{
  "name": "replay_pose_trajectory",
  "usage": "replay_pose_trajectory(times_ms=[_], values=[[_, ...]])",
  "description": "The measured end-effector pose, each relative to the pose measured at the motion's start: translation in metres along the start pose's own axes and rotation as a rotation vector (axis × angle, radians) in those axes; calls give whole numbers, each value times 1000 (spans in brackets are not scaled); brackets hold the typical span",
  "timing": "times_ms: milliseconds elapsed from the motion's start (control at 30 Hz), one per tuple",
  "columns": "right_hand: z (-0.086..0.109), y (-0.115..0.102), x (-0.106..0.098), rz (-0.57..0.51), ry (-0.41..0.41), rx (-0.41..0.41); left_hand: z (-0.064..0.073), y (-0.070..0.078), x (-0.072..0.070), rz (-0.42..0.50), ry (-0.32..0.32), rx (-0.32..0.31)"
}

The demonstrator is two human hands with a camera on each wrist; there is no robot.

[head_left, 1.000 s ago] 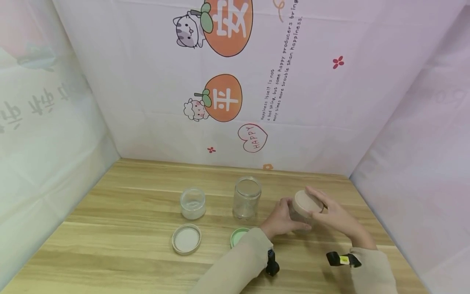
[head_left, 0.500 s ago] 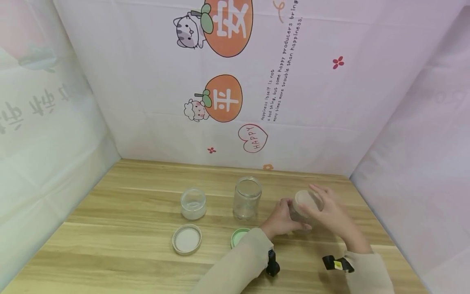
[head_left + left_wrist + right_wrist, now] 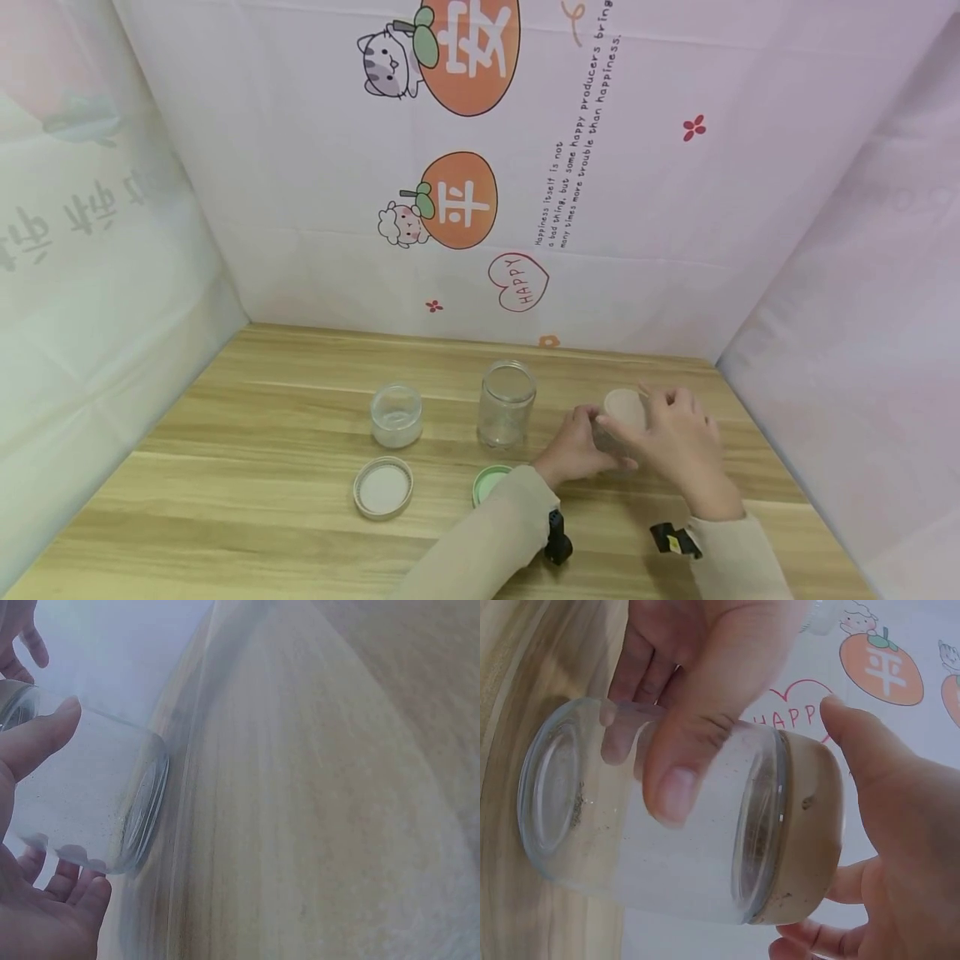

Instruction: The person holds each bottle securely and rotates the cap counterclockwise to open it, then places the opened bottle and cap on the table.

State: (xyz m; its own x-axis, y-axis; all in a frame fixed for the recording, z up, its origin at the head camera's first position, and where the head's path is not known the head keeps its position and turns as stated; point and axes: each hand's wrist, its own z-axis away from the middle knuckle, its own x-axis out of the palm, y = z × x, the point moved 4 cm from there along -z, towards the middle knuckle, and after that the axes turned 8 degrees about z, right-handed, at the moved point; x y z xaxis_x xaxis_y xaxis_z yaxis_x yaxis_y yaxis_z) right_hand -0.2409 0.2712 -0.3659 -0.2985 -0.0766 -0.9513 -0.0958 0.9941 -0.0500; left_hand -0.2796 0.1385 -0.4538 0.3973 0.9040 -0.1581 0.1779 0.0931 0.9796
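My left hand (image 3: 577, 450) grips a clear jar (image 3: 652, 825) by its body, thumb on one side and fingers on the other. The jar carries a beige lid (image 3: 810, 832) and stands slightly tilted at the right of the table. My right hand (image 3: 682, 442) is spread around the lid. In the right wrist view its thumb (image 3: 862, 742) stands a little apart from the rim, and other fingertips lie close to the opposite edge; whether they touch is unclear. Small dark specks dot the glass and lid.
A tall uncovered jar (image 3: 506, 408) and a short uncovered jar (image 3: 397, 417) stand left of the hands. In front of them lie a beige-rimmed lid (image 3: 383, 489) and a green lid (image 3: 487, 483), partly covered by the left sleeve. Printed cloth (image 3: 337, 275) walls the table (image 3: 225, 500).
My right hand has turned about the lid, its thumb passing from the front to the left side and its wrist shifting left. The left hand and jar keep their place.
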Motion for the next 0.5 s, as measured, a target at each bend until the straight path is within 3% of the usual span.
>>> replay_pose_trajectory(times_ms=[167, 367, 500], values=[[0, -1, 3, 23, -2, -5, -1, -1, 0, -26, -3, 1], [-2, 1, 5, -20, -21, -17, -3, 0, 0, -18, -10, 49], [-1, 2, 3, -61, -23, -41, -2, -1, 0, -24, -4, 9]])
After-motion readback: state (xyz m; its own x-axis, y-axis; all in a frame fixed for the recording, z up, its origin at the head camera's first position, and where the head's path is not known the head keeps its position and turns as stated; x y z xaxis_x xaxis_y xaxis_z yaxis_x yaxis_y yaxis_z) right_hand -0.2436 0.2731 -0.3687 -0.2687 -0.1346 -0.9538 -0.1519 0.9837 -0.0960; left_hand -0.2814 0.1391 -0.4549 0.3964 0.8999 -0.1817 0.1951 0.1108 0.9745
